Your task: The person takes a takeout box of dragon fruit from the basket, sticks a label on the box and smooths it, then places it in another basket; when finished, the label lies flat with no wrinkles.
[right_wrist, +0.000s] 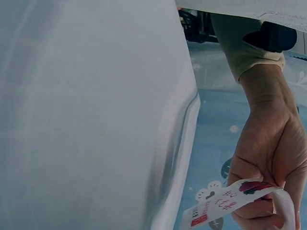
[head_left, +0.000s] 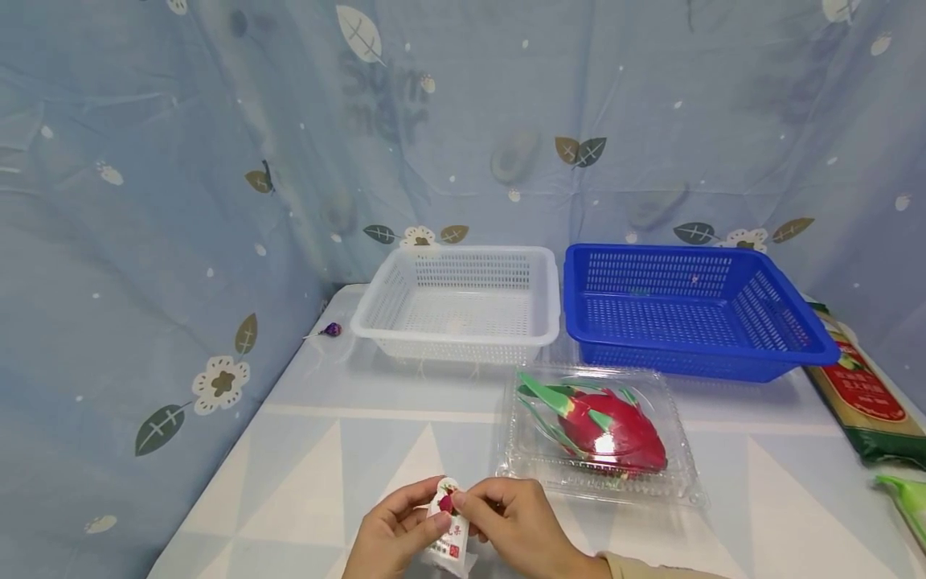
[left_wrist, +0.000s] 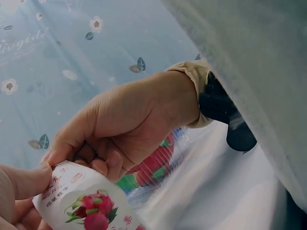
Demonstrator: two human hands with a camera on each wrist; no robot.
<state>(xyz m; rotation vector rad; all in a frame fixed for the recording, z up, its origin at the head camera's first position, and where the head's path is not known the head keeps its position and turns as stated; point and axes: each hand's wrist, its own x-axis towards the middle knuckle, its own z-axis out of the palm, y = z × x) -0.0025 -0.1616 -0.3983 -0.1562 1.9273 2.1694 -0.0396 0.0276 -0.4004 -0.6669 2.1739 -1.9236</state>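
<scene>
Both hands meet low in the head view around a small strip of white labels [head_left: 453,535] printed with a red dragon fruit and lettering. My left hand [head_left: 394,531] pinches its left side between thumb and fingers. From the right, my right hand [head_left: 521,519] pinches its upper edge. In the left wrist view the printed label [left_wrist: 91,206] appears close up, with fingertips at its top corner. The strip [right_wrist: 230,203] bends at one end in the right wrist view. Just beyond my right hand, a clear plastic clamshell box [head_left: 683,482] holds a dragon fruit [head_left: 615,434].
Behind stand a white basket [head_left: 456,347] and a blue basket [head_left: 694,362], side by side. A wrapped lollipop [head_left: 331,330] lies left of them. At the right edge are a long food packet [head_left: 864,382] and a green packet [head_left: 907,498]. Patterned cloth [head_left: 463,121] hangs around the table.
</scene>
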